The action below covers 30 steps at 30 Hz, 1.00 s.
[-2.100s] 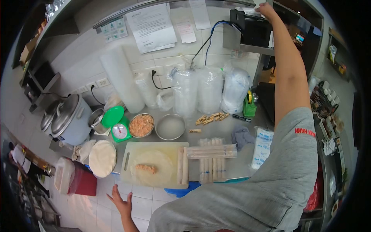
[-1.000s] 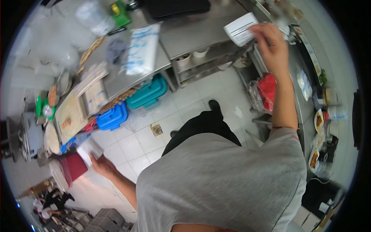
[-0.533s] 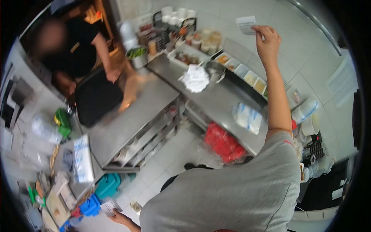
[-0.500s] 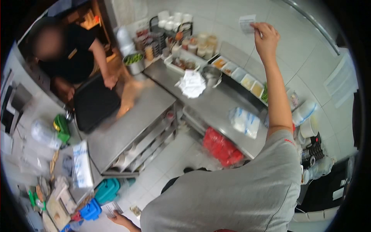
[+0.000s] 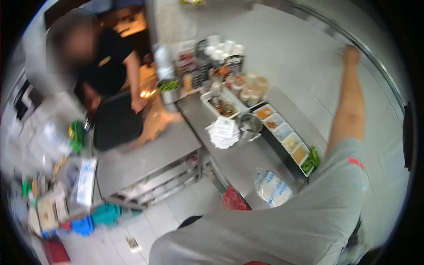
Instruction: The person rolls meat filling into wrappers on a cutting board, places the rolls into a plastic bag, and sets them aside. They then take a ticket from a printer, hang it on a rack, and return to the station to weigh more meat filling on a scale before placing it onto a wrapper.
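My right hand (image 5: 352,55) is stretched high to the upper right, beside a metal rail (image 5: 375,57) on the wall. It is blurred, but its fingers look closed on a small paper slip (image 5: 339,47), which shows only as a faint pale patch. My left hand is out of view. On the steel counter below lie a stack of paper slips (image 5: 223,132) and a clear bag with blue print (image 5: 274,187). Across the corner, a co-worker in a dark shirt (image 5: 108,66) holds a black tray (image 5: 118,121) with both hands.
A row of ingredient tubs (image 5: 291,142) runs along the counter, with leafy greens (image 5: 312,159) at its end. A metal pot (image 5: 250,125), sauce containers (image 5: 254,88) and stacked white cups (image 5: 225,48) stand behind. Bins (image 5: 106,214) sit lower left.
My right hand has risen with the paper slip towards the wall rail. My left hand, which held another paper, has left the view. The camera view has shifted.
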Each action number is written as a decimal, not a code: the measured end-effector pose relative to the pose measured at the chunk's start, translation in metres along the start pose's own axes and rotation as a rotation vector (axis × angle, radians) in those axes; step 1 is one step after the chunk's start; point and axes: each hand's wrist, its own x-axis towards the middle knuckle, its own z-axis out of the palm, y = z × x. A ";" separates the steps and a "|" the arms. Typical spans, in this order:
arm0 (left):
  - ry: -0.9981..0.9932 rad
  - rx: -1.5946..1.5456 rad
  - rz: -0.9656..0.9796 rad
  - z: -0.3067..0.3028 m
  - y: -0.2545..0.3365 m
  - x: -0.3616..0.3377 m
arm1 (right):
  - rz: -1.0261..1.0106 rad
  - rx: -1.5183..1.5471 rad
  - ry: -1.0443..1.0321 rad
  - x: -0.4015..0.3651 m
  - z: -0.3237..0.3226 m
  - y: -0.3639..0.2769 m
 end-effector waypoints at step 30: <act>0.720 -0.750 -0.001 -0.235 -0.305 0.100 | 0.007 1.934 -0.413 -0.473 -0.590 -0.454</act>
